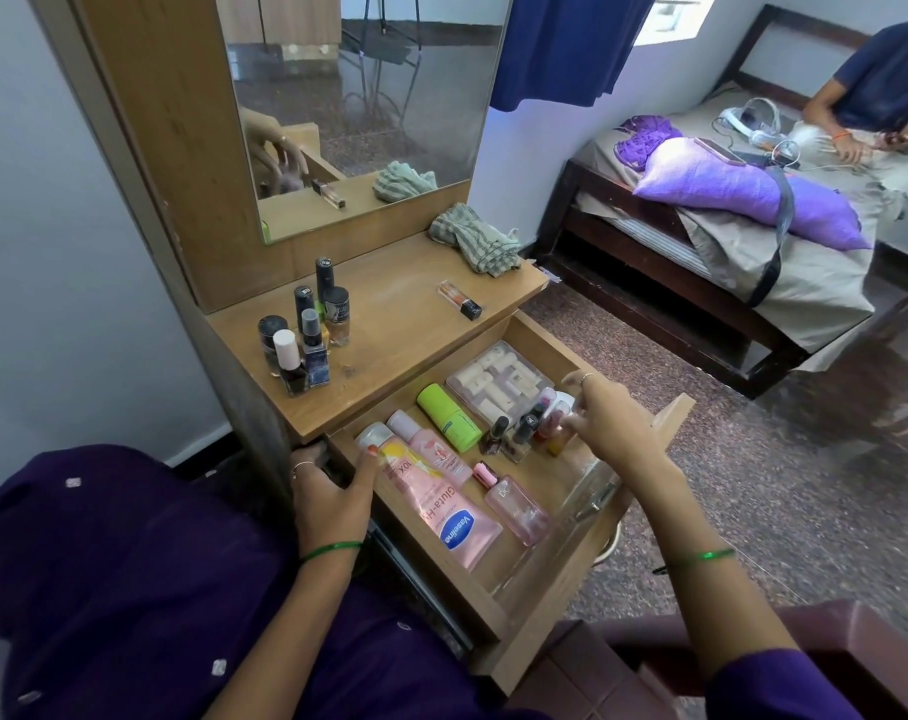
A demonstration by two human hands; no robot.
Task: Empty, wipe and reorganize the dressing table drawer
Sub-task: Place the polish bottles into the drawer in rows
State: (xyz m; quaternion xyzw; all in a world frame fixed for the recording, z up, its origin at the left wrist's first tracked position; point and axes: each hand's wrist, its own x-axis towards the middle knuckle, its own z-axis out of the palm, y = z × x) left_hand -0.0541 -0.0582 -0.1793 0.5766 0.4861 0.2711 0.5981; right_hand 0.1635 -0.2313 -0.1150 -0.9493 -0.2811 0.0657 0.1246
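Note:
The wooden drawer [550, 579] is pulled open below the dressing table top [389, 324]. Inside lie a pink Vaseline tube [441, 506], a pink bottle [431, 454], a green tube [449, 417], a pink perfume bottle [514, 506], a clear box of rollers [498, 379] and small nail polish bottles [519, 433]. My left hand [327, 491] grips the drawer's left wall, thumb resting on a white-capped tube [376, 438]. My right hand [610, 420] reaches into the far right corner, fingers pinching a small reddish bottle [556, 418] among the polishes.
Several nail polish bottles [306, 330] stand on the table top at left, an orange lipstick [459, 299] lies mid-top, and a checked cloth [475, 239] sits by the mirror [369, 96]. A bed [701, 252] with a seated person [878, 96] is at right.

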